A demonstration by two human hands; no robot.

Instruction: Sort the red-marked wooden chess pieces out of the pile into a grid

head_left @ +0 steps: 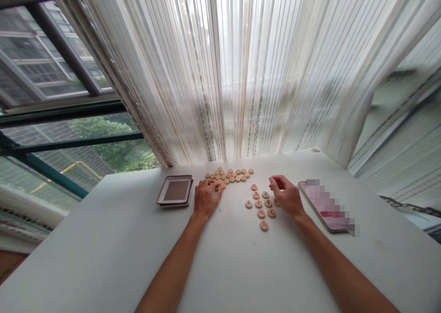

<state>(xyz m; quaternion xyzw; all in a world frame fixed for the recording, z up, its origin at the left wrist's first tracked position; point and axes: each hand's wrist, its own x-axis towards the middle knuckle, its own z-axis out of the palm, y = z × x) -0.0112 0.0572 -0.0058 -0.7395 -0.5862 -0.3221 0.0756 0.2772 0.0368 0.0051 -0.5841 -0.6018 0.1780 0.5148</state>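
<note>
Near the far edge lies a loose cluster of round wooden Chinese chess pieces, their tops showing no marks. My left hand is at the cluster's near left end, its thumb and fingers closed around one piece. To the right, several face-up pieces with red or black characters lie in a loose group. My right hand hovers at that group's right side, fingers curled into a pinch. What it holds, if anything, is hidden. One red-marked piece is partly covered by this hand.
A shallow square box with a brown inside stands left of my left hand. A phone, partly pixelated, lies right of my right hand. Behind the white table hangs a striped sheer curtain, with a window at the left.
</note>
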